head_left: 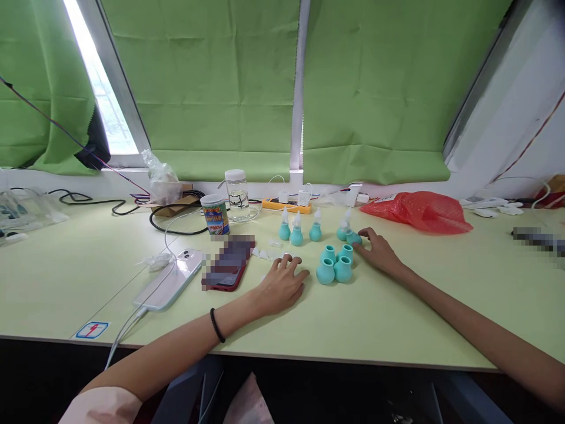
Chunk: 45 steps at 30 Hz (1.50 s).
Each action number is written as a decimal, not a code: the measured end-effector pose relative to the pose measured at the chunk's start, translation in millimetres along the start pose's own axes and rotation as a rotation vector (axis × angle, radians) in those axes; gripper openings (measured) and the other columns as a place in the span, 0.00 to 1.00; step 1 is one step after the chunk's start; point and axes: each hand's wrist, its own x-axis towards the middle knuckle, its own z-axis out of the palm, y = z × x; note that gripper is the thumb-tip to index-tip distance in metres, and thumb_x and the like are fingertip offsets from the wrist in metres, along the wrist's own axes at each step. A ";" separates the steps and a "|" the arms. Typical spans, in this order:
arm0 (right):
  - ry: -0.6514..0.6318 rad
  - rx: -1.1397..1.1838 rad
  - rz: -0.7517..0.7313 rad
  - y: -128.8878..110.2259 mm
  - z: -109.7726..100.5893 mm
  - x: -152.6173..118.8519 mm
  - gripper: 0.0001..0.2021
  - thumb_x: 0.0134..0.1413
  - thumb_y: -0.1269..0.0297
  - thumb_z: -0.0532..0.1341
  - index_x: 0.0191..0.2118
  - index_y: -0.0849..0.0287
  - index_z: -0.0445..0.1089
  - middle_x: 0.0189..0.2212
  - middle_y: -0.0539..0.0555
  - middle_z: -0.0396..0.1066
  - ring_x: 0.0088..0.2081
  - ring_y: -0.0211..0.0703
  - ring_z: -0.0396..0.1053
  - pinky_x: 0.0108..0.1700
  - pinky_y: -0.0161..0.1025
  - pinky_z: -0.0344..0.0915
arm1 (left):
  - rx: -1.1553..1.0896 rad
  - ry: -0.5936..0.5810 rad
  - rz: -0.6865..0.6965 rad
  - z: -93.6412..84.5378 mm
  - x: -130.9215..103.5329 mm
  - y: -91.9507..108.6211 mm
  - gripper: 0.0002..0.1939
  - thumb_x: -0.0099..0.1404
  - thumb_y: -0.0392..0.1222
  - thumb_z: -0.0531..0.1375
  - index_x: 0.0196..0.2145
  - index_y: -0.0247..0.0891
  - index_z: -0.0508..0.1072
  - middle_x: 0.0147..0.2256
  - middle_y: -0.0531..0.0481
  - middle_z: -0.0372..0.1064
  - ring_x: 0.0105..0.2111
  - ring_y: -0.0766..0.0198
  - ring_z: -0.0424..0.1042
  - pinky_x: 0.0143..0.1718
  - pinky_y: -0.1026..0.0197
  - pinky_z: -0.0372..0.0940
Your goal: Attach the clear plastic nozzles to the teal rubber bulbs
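My right hand (378,252) pinches a small teal rubber bulb (352,237) between thumb and fingers, low over the table. Just behind it stands another teal bulb (341,233), and a clear pointed tip shows there; which bulb bears it I cannot tell. My left hand (282,287) rests on the table, fingers apart and slightly curled, over small clear plastic pieces (263,255) partly hidden by it. Between the hands, several open-mouthed teal bulbs (325,272) stand in a cluster. Farther back are three teal bulbs with clear tips (296,235), standing upright.
Left of my left hand lie a phone in a red case (230,265) and a pale phone (171,280) with a white cable. Behind them stand a printed can (215,215) and a lidded jar (237,197). An orange power strip (286,205) and red plastic bag (417,212) lie farther back.
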 end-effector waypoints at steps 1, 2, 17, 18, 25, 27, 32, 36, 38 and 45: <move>0.000 0.023 -0.023 -3.3 0.6 -0.7 0.17 0.44 0.55 0.54 0.40 0.58 0.57 0.36 0.56 0.66 0.38 0.47 0.64 0.33 0.41 0.62 | -0.002 -0.001 -0.002 0.0 -0.1 0.1 0.13 0.60 0.39 0.45 0.42 0.38 0.60 0.44 0.42 0.51 0.45 0.54 0.51 0.41 0.51 0.54; 0.001 0.051 -0.048 -6.5 0.9 -1.4 0.16 0.44 0.57 0.54 0.39 0.58 0.57 0.35 0.55 0.66 0.37 0.46 0.64 0.34 0.41 0.62 | -0.004 -0.001 -0.003 0.0 -0.1 0.3 0.13 0.60 0.39 0.45 0.42 0.38 0.60 0.44 0.42 0.52 0.45 0.54 0.51 0.41 0.51 0.54; 0.415 0.276 -0.637 -108.0 -46.6 -46.3 0.19 0.39 0.68 0.59 0.42 0.55 0.57 0.34 0.56 0.60 0.36 0.46 0.62 0.34 0.42 0.63 | -0.511 0.410 -0.172 -22.5 -6.2 -4.6 0.15 0.61 0.45 0.42 0.40 0.35 0.58 0.35 0.45 0.60 0.37 0.62 0.57 0.38 0.58 0.56; 0.330 0.263 -0.708 -114.8 -45.5 -51.9 0.20 0.39 0.68 0.59 0.42 0.54 0.56 0.34 0.56 0.60 0.35 0.46 0.62 0.33 0.42 0.63 | -0.532 0.429 -0.143 -22.7 -7.1 -5.4 0.16 0.61 0.46 0.42 0.40 0.34 0.58 0.35 0.45 0.60 0.36 0.61 0.58 0.37 0.58 0.56; 0.282 0.394 -0.680 -137.4 -38.1 -57.3 0.20 0.39 0.67 0.59 0.41 0.55 0.54 0.35 0.56 0.61 0.37 0.46 0.64 0.35 0.42 0.64 | -0.403 0.191 0.067 -18.8 -6.9 -2.1 0.18 0.62 0.47 0.40 0.26 0.34 0.62 0.24 0.47 0.59 0.29 0.64 0.58 0.30 0.62 0.55; 0.183 0.404 -0.626 -139.2 -39.0 -53.9 0.17 0.38 0.65 0.60 0.38 0.55 0.57 0.33 0.54 0.65 0.34 0.44 0.66 0.34 0.39 0.64 | -0.349 0.167 0.055 -16.0 -6.0 -1.4 0.20 0.63 0.47 0.39 0.24 0.34 0.62 0.22 0.48 0.59 0.28 0.64 0.59 0.29 0.63 0.55; 0.239 0.254 -0.613 -136.0 -35.1 -55.0 0.10 0.40 0.63 0.60 0.32 0.55 0.62 0.27 0.51 0.68 0.28 0.38 0.67 0.29 0.34 0.63 | -0.213 0.132 -0.103 -9.5 -1.1 -3.8 0.23 0.64 0.47 0.36 0.23 0.34 0.63 0.21 0.49 0.60 0.25 0.65 0.61 0.26 0.63 0.53; 0.366 0.060 -0.741 -132.2 -28.5 -61.0 0.07 0.42 0.66 0.59 0.32 0.55 0.63 0.26 0.51 0.68 0.26 0.36 0.66 0.24 0.31 0.61 | -0.152 0.058 -0.265 -8.4 3.7 -9.1 0.28 0.64 0.46 0.32 0.20 0.34 0.64 0.18 0.48 0.61 0.21 0.66 0.61 0.23 0.64 0.52; 0.384 0.036 -0.731 -131.4 -26.1 -61.5 0.08 0.43 0.65 0.59 0.33 0.55 0.62 0.26 0.51 0.68 0.26 0.36 0.66 0.23 0.31 0.61 | -0.080 0.040 -0.318 -8.4 5.2 -13.2 0.26 0.63 0.48 0.35 0.21 0.33 0.64 0.20 0.47 0.63 0.23 0.64 0.63 0.24 0.63 0.53; 0.421 0.074 -0.589 -129.2 -17.5 -58.8 0.11 0.43 0.60 0.58 0.34 0.58 0.59 0.26 0.51 0.68 0.26 0.38 0.67 0.24 0.34 0.63 | -0.001 -0.102 -0.501 2.0 8.8 -23.3 0.17 0.57 0.51 0.48 0.36 0.35 0.62 0.31 0.45 0.67 0.31 0.59 0.67 0.26 0.63 0.57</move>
